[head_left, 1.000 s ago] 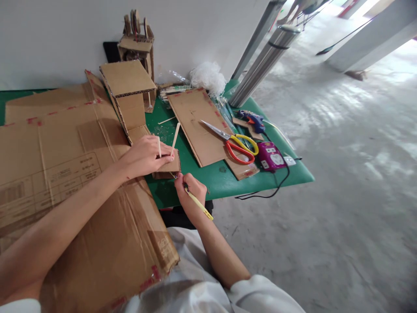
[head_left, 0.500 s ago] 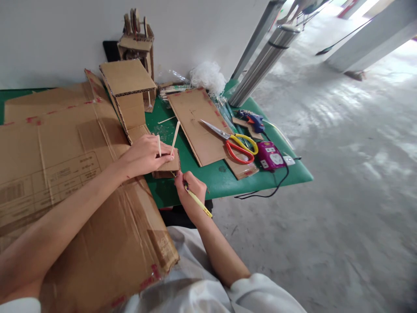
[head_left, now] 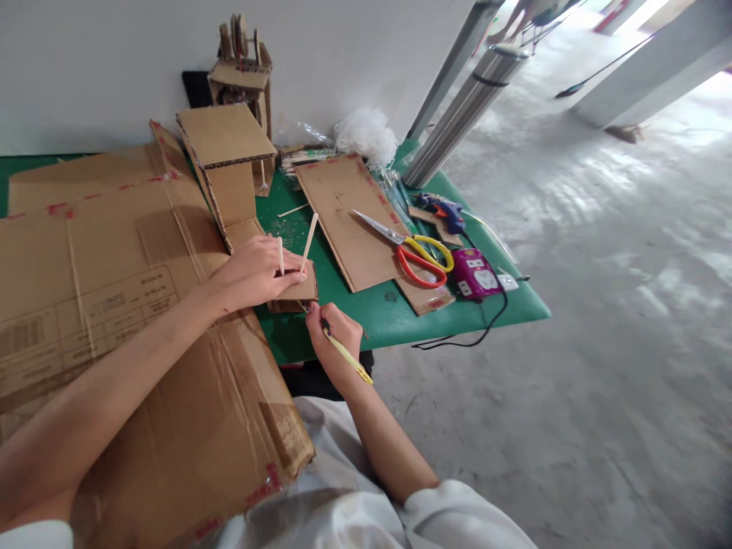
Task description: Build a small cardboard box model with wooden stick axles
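Note:
My left hand (head_left: 260, 268) presses down on a small cardboard piece (head_left: 309, 284), its fingers over the top and thumb near the right end. Two pale wooden sticks, a short one (head_left: 280, 255) and a longer one (head_left: 309, 236), stand up beside the fingers, the longer one tilted. Wrapped round a slim yellow utility knife (head_left: 348, 356), my right hand (head_left: 335, 332) sits at the piece's near edge. The knife's thin tip touches or nearly touches that edge; the exact contact is too small to tell. A folded cardboard structure (head_left: 226, 136) stands behind my left hand.
A large cardboard sheet (head_left: 142, 427) covers the left side. On the green table (head_left: 366, 324) lie scissors (head_left: 415, 255) on a flat cardboard panel (head_left: 343, 221), a blue glue gun (head_left: 443, 211) and a purple power socket (head_left: 476, 272) with a black cord. A steel cylinder (head_left: 463, 118) leans at the back.
Almost nothing differs. The knife's tip has shifted very slightly along the near edge of the cardboard piece; my left hand keeps its place.

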The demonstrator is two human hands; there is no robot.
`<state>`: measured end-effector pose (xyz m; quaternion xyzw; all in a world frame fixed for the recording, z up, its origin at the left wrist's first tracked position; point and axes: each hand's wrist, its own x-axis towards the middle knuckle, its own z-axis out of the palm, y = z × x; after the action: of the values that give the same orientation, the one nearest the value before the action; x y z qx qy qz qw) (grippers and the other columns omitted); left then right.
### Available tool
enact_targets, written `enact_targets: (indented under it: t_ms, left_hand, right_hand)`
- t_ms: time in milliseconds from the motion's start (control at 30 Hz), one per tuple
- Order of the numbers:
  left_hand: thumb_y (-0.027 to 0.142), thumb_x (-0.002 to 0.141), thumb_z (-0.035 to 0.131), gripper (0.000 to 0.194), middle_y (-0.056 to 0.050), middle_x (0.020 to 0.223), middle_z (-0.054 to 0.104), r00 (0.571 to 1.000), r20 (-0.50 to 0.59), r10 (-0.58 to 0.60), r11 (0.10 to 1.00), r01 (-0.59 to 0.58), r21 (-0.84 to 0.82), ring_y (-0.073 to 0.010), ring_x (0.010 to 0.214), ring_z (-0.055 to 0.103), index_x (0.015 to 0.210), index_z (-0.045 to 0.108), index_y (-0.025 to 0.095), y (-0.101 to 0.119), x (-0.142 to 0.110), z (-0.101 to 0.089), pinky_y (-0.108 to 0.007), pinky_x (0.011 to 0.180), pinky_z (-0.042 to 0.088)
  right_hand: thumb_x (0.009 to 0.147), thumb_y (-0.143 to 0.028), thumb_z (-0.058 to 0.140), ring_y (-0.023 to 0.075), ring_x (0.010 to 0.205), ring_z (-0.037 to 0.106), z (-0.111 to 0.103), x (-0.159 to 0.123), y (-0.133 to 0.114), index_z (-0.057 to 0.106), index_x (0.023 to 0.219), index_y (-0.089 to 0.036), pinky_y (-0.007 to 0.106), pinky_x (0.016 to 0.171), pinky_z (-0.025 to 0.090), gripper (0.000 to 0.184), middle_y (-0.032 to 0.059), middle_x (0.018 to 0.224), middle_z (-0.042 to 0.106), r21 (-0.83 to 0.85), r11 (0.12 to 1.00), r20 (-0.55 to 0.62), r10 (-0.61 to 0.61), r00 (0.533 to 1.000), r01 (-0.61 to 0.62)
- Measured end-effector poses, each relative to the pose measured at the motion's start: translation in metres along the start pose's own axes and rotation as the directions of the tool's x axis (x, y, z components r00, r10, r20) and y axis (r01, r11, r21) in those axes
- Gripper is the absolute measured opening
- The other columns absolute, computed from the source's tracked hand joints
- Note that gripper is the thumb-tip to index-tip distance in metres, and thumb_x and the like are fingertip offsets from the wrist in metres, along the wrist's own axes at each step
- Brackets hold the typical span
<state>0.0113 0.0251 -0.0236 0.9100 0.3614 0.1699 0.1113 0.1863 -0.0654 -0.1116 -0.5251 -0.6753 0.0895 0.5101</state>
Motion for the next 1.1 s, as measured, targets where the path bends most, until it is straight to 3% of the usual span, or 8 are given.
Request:
enact_targets:
  t_ms: [333,900,1100]
  left_hand:
    - [0.039,0.099,0.052,0.027,-0.001,0.102,0.079,1.000,-0.006,0.007,1.000,-0.007,0.014,-0.0222,0.099,0.068,0.096,0.077,0.028,0.0000,-0.0001,0.0003,-0.042,0.099,0.044]
    - [0.034,0.101,0.052,0.027,-0.002,0.112,0.078,1.000,0.000,-0.003,0.998,0.003,0.069,-0.0216,0.103,0.070,0.100,0.077,0.023,0.0056,0.0004,-0.0008,-0.042,0.104,0.043]
    - [0.034,0.102,0.049,0.028,-0.002,0.107,0.079,0.999,-0.052,-0.003,0.989,0.011,0.149,-0.0217,0.102,0.071,0.105,0.074,0.024,0.0095,-0.0030,0.0036,-0.045,0.110,0.038]
  right_hand:
    - [0.098,-0.027,0.055,0.0064,0.048,0.028,0.0025,0.0007,-0.0009,0.031,0.059,-0.021,0.022,0.049,0.028,0.045,-0.0083,0.053,0.035,-0.023,1.000,0.006,0.006,1.000,-0.005]
    - [0.097,-0.029,0.056,0.0063,0.046,0.042,0.0018,-0.0050,0.0021,0.041,0.061,-0.021,0.021,0.051,0.034,0.040,-0.0064,0.052,0.050,0.002,0.996,-0.004,0.089,0.996,-0.089]
    - [0.098,-0.030,0.055,0.0066,0.046,0.040,0.0008,-0.0049,0.0019,0.041,0.060,-0.022,0.021,0.050,0.034,0.040,-0.0065,0.051,0.049,0.001,0.995,-0.001,0.097,0.995,-0.097]
